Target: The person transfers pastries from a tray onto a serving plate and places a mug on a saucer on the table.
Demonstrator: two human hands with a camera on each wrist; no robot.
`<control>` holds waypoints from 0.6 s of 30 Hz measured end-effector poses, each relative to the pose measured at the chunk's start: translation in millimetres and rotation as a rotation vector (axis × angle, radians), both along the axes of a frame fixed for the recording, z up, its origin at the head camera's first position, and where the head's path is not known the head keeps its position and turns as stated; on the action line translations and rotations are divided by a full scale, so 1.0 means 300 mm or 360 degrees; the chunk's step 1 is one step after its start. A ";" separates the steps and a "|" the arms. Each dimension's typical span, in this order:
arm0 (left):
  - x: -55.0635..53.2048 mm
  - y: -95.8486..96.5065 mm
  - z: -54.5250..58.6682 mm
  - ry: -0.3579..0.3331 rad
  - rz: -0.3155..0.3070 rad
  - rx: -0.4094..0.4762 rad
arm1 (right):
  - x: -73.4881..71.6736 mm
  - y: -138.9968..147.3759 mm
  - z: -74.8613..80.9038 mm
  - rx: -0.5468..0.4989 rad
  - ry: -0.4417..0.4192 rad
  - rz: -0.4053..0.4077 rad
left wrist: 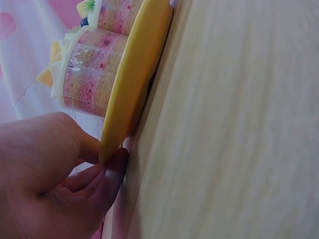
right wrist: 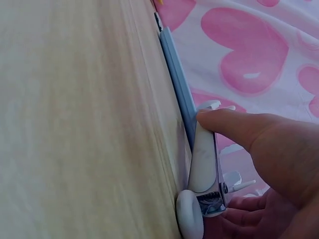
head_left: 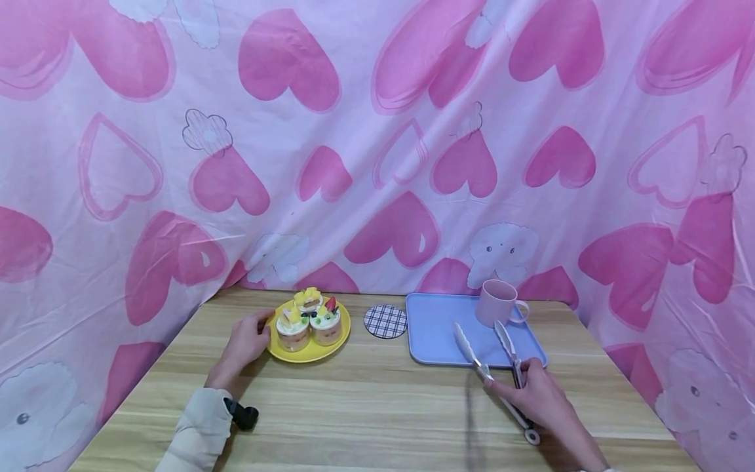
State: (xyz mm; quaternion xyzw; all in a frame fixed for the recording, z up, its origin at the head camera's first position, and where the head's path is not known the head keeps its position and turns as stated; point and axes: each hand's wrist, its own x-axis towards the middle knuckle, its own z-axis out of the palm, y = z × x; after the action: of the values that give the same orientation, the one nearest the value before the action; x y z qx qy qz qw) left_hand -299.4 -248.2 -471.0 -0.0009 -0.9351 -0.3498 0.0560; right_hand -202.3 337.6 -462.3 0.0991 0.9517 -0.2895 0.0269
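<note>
On the left of the table, a yellow plate [head_left: 312, 354] carries three cake cups [head_left: 293, 336] topped with cream and fruit. My left hand [head_left: 244, 344] pinches the plate's left rim, thumb above and fingers beneath, as the left wrist view shows [left wrist: 55, 169]. My right hand [head_left: 539, 393] holds a pair of metal tongs [head_left: 518, 412] by its handles, thumb on one arm. The tongs' arms stand spread, tips pointing away over the blue tray [head_left: 439, 347], with nothing between them. In the right wrist view the tongs' light handle [right wrist: 203, 159] lies under my thumb.
A pink mug [head_left: 497, 303] stands at the back right of the blue tray, just beyond the tongs' tips. Between plate and tray lies a round checked coaster [head_left: 386, 322]. A pink heart-patterned cloth [head_left: 366, 183] hangs behind the wooden table [head_left: 354, 413].
</note>
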 end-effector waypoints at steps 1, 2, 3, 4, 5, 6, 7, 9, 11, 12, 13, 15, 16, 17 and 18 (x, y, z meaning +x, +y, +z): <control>0.000 -0.001 0.000 -0.0002 0.0001 -0.0002 | 0.000 0.000 0.001 0.0000 -0.0013 0.0000; 0.000 -0.001 0.000 0.0001 0.0001 -0.0008 | 0.001 0.000 0.002 -0.0003 -0.0025 0.0003; 0.000 -0.001 0.000 0.0001 0.0002 -0.0009 | 0.002 0.001 0.002 -0.0006 -0.0040 0.0003; 0.001 -0.001 0.001 0.0001 0.0003 -0.0008 | 0.002 0.001 0.004 -0.0009 -0.0051 0.0005; 0.001 -0.002 0.003 0.0008 0.0002 -0.0012 | 0.003 0.002 0.005 -0.0007 -0.0059 0.0006; 0.000 -0.002 0.004 0.0014 0.0003 -0.0011 | 0.003 0.003 0.006 -0.0008 -0.0071 0.0005; 0.000 -0.004 0.004 0.0027 0.0000 -0.0013 | 0.005 0.004 0.008 -0.0009 -0.0077 0.0010; 0.000 -0.006 0.006 0.0053 -0.0007 -0.0017 | 0.007 0.007 0.009 0.0002 -0.0084 0.0015; -0.002 -0.011 0.008 0.0092 -0.0017 -0.0017 | 0.011 0.008 0.010 0.0020 -0.0086 0.0036; -0.003 -0.014 0.008 0.0109 -0.0019 -0.0013 | 0.013 0.009 0.010 0.0027 -0.0089 0.0044; -0.003 -0.018 0.011 0.0132 -0.0023 -0.0019 | 0.014 0.009 0.010 0.0030 -0.0095 0.0046; -0.002 -0.026 0.019 0.0166 -0.0020 -0.0009 | 0.017 0.009 0.013 0.0055 -0.0098 0.0063; -0.002 -0.030 0.025 0.0181 -0.0013 0.0004 | 0.018 0.009 0.014 0.0063 -0.0104 0.0068; 0.000 -0.033 0.034 0.0200 -0.0009 0.0016 | 0.019 0.010 0.016 0.0083 -0.0096 0.0071; 0.002 -0.035 0.045 0.0229 -0.0003 0.0024 | 0.019 0.012 0.019 0.0091 -0.0088 0.0072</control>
State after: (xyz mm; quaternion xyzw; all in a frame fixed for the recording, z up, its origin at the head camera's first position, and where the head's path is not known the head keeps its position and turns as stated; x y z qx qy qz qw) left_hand -298.7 -258.7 -457.5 -0.0263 -0.9261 -0.3558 0.1227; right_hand -196.5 341.2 -456.6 0.0862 0.9605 -0.2585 0.0569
